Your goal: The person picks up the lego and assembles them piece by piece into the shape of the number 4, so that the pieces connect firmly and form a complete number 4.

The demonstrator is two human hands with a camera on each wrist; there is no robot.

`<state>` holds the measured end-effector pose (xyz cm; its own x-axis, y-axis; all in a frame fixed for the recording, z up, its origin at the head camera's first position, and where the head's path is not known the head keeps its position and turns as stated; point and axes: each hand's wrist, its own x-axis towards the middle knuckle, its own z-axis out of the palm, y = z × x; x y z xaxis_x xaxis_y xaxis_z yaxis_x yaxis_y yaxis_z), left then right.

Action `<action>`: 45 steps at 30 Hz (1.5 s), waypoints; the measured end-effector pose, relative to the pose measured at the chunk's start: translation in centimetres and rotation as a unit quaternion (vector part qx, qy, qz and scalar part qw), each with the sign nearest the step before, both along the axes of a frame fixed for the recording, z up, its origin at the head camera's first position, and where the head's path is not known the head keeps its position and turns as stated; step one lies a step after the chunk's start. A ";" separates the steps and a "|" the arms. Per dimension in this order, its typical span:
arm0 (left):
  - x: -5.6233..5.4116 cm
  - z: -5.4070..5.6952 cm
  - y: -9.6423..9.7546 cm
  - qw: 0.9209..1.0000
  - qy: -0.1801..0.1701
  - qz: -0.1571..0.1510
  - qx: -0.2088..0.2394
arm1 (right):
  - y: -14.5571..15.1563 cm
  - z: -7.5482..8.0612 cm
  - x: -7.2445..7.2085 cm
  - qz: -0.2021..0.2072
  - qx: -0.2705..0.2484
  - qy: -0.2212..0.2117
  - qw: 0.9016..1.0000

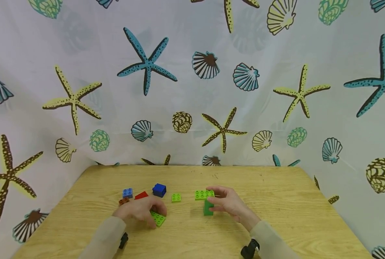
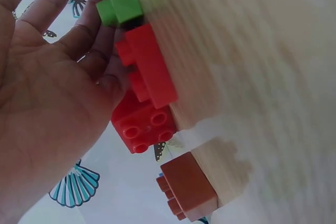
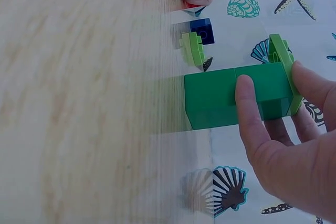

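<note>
On the right, a stack of two dark green toy bricks [image 3: 210,98] stands on the table with a light green studded plate [image 1: 204,195] on top. My right hand [image 1: 229,204] holds this stack, thumb on the dark green front and fingers at the plate and behind. My left hand [image 1: 140,210] arches over a light green brick [image 1: 158,218] on the table, its fingers loosely bent about it. In the left wrist view, a red brick [image 2: 152,66] and a curved red brick [image 2: 144,127] lie beside the left palm.
Behind the left hand are a light blue brick [image 1: 127,193], a brown brick [image 1: 124,200] and a dark blue brick [image 1: 159,190]. A small light green brick [image 1: 176,198] sits between the hands. A patterned curtain [image 1: 186,93] hangs around the wooden table [image 1: 276,201].
</note>
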<state>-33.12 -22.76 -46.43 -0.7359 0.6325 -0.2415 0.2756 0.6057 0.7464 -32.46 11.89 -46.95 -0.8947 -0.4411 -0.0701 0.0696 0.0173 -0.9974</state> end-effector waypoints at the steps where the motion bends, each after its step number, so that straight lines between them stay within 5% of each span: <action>1: -0.1 -0.1 0.0 1.000 0.002 0.000 -0.001 | 0.0 0.1 0.0 0.000 0.000 0.000 1.000; 17: -0.8 0.0 0.5 0.996 0.076 0.005 -0.037 | 0.0 0.1 -0.3 -0.001 0.002 -0.001 1.000; 24: -1.2 0.0 1.0 0.995 0.097 0.010 0.013 | 0.1 0.1 -0.3 -0.002 0.005 0.005 1.000; 33: -0.9 0.5 2.4 0.991 0.112 0.054 0.056 | 0.0 0.0 -0.3 -0.007 0.007 -0.001 1.000; 45: -0.3 1.0 4.6 0.979 0.091 0.123 0.137 | -0.1 -0.3 -0.2 0.000 0.002 -0.004 1.000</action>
